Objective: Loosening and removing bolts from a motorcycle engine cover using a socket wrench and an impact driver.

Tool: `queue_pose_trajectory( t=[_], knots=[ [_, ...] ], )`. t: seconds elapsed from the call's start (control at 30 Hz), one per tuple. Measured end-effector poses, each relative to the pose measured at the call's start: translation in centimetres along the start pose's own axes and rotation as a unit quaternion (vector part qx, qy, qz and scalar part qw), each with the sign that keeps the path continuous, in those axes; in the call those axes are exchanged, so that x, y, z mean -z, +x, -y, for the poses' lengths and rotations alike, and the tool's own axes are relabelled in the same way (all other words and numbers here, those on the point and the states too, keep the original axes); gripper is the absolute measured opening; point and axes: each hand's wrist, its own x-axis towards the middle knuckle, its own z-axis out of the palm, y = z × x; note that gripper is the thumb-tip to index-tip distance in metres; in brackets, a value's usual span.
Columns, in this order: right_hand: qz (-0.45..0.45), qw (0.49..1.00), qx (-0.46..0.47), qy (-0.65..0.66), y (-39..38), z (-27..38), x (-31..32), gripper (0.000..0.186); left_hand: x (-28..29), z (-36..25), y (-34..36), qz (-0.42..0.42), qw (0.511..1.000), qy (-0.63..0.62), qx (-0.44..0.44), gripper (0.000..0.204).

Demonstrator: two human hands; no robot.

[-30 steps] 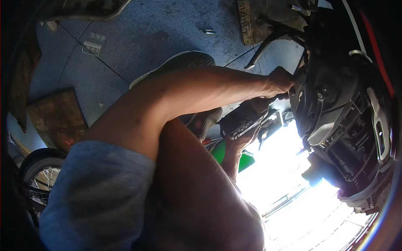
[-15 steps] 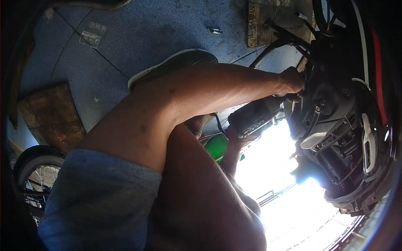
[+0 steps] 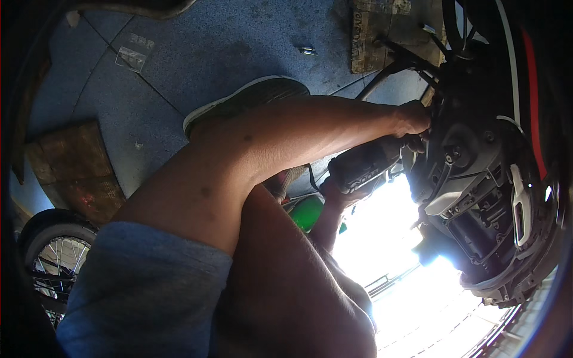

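Observation:
My right hand (image 3: 345, 194) grips a black power tool (image 3: 361, 169), which looks like an impact wrench, from below. Its nose points toward the dark side of a motorcycle (image 3: 468, 173). My left arm reaches across from the lower left, and my left hand (image 3: 413, 119) is closed at the tool's front end, close against the motorcycle. Shadow hides what lies between those left fingers. A dark cord or strap (image 3: 312, 178) hangs at the rear of the tool.
Behind my right forearm is a rounded green object (image 3: 307, 213). A dark shoe (image 3: 245, 101) rests on the blue-grey floor (image 3: 179, 53). Wooden boards (image 3: 74, 164) lie left, beside a spoked wheel (image 3: 58, 256). Another board (image 3: 373, 36) lies at the top. Glare washes out the lower right.
The whole view has shifted slightly, with the motorcycle a little further left in the picture. Both hands keep their places on the tool and by the motorcycle.

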Motion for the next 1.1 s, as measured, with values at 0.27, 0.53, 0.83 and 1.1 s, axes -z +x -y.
queue_pose_trajectory(
  t=[0.27, 0.53, 0.83, 1.1],
  knots=[
    [0.031, 0.996, -0.064, 0.054, 0.0, 0.5, -0.1, 0.083, 0.3, 0.2, 0.6, 0.016, 0.999, 0.033, 0.009, 0.023],
    [0.043, 0.998, 0.014, -0.053, 0.7, 1.1, 0.6, 0.093, 0.4, 0.6, 0.8, 0.032, 0.999, 0.037, 0.006, 0.023],
    [0.041, 0.997, 0.037, -0.05, 1.0, 1.5, 1.0, 0.081, 0.3, 0.7, 0.8, 0.041, 0.999, 0.033, -0.007, 0.022],
    [0.06, 0.996, 0.032, -0.055, 1.2, 2.9, 1.6, 0.074, 0.6, 1.2, 1.1, 0.053, 0.995, 0.071, -0.042, 0.02]
  ],
)
